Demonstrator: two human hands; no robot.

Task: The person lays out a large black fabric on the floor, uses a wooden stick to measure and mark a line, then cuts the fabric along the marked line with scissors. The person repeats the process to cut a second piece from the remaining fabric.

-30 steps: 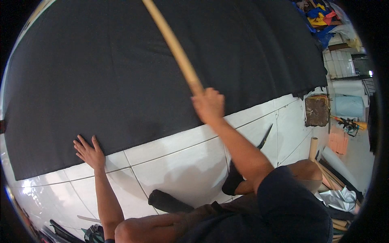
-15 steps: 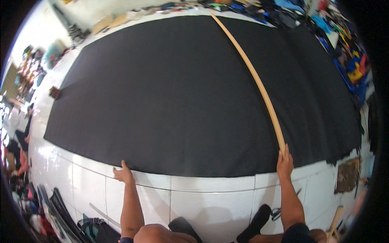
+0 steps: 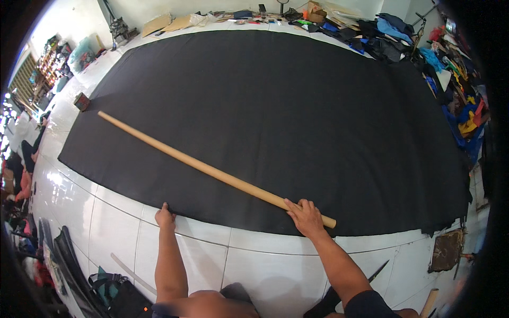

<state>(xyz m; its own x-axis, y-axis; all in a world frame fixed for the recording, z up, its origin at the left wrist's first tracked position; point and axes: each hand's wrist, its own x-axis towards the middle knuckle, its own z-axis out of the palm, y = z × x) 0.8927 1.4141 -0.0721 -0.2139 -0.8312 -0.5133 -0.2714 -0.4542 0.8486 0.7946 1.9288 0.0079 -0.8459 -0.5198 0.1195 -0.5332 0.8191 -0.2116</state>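
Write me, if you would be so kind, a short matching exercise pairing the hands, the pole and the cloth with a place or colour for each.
Column one:
1. left hand
2. pole
3. right hand
4. cloth

Column two:
A. on the pole, near its closer end
B. black, spread over white tiles
C. tan, lying slantwise
D. at the cloth's near edge

Pairs: 1-D, 2-C, 3-A, 4-B

Clutter rimmed the white tiled floor (image 3: 199, 254).
Coloured scraps (image 3: 467, 124) lay heaped along the right, cardboard pieces (image 3: 158, 24) by the far wall (image 3: 204, 6), a stuffed translucent bag (image 3: 80, 57) at upper left, a black bag (image 3: 128, 298) at lower left.
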